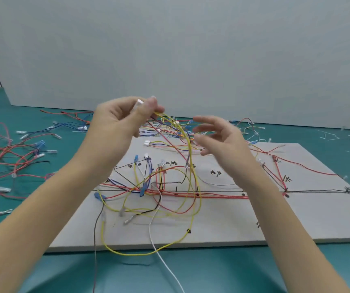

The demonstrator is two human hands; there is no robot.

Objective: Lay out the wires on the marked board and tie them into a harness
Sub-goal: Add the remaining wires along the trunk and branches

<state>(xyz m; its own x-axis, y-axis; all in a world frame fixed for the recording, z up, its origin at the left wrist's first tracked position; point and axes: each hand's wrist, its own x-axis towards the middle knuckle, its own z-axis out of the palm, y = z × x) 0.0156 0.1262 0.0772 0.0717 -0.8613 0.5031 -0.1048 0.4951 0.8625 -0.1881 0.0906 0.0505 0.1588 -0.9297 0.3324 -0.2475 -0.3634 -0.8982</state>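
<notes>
A teal worktop (212, 269) carries a pale grey marked board (229, 227) lying flat near its middle, with black lines and handwritten labels on it. Left of the board, loose red, black and blue wires (11, 157) with clear and blue terminals sprawl directly on the teal surface. More red and blue wires (72, 121) lie behind the board's left corner. To the far right, white cable ties (330, 136) are scattered on the worktop. A white wall panel (191, 49) stands along its back edge.
</notes>
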